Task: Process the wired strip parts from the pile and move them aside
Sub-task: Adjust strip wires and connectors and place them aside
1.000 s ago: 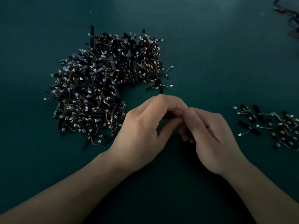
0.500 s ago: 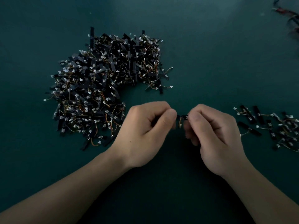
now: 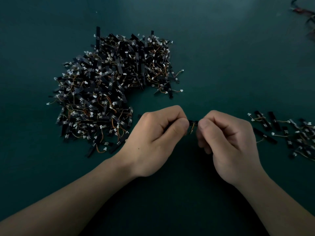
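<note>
A big pile of black wired strip parts (image 3: 112,92) with white connectors and orange wires lies at the left centre of the dark green table. In front of it, my left hand (image 3: 156,138) and my right hand (image 3: 228,143) each pinch one end of a single black strip part (image 3: 193,124). Only a short piece of that strip and its orange wire shows between the fingertips. A smaller heap of strip parts (image 3: 289,133) lies spread out at the right edge, just beyond my right hand.
The dark green table (image 3: 221,57) fills the view. Some blurred red and black items (image 3: 305,16) lie at the far right corner.
My hands were pressed together a second ago; they have drawn apart sideways, exposing the strip part stretched between them. The piles have not moved.
</note>
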A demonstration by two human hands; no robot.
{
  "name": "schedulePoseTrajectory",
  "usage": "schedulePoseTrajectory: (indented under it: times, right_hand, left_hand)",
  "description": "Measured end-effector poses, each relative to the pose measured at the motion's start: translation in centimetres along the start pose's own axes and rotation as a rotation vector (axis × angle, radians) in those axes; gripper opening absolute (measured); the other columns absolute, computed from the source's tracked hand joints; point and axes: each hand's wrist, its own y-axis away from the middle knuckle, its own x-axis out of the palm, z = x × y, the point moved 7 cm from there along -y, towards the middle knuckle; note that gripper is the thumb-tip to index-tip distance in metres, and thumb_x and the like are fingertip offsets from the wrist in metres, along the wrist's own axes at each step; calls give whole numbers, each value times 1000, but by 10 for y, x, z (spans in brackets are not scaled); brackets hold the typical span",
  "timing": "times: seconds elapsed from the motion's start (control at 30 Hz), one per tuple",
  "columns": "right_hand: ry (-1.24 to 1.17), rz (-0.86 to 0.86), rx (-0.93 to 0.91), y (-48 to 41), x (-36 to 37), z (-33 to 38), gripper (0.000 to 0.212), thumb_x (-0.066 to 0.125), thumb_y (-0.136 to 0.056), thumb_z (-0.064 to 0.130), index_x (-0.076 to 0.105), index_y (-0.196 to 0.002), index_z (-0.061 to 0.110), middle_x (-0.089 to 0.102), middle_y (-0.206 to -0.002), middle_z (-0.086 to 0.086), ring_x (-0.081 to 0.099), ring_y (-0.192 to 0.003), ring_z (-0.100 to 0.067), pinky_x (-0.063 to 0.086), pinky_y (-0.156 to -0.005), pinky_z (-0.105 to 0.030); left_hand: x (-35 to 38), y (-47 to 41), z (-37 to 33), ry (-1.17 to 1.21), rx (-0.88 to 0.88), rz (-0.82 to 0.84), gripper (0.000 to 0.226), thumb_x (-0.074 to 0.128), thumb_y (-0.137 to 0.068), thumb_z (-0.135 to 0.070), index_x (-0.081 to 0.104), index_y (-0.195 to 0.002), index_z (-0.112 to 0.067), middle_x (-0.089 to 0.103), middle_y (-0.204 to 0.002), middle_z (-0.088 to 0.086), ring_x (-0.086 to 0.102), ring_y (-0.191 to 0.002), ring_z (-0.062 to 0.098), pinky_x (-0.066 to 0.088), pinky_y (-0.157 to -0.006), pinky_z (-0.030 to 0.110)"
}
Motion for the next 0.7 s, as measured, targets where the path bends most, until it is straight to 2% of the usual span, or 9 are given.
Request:
schedulePoseTrajectory:
  times: [0.17,0.37,0.7]
  right_hand:
    - [21,4,27,0,1,1,38,52,-97,34,54,-66,13,51,-56,-15,45,-48,-34,34,-44,-47]
    - [122,22,44,0,3,-2,43,51,-97,38,56,-66,9,52,-53,-12,46,-46,-31,34,-44,-45]
    - [66,28,65,0,2,-4,42,51,-97,34,54,-65,7,54,-56,-13,48,-48,-36,36,-43,-48]
  left_hand:
    - [-1,-1,0,-41,4,-15,29,50,-101,-14,51,-72,-15,41,-58,-14,36,-55,6,31,-54,20]
    - [-2,-1,0,-100,2,-53,27,49,-98,-13,51,-70,-14,41,-57,-11,38,-54,7,31,-53,19]
    - [-1,0,-1,-97,7,-34,29,49,-99,-14,51,-71,-17,41,-57,-12,37,-54,6,31,-53,19]
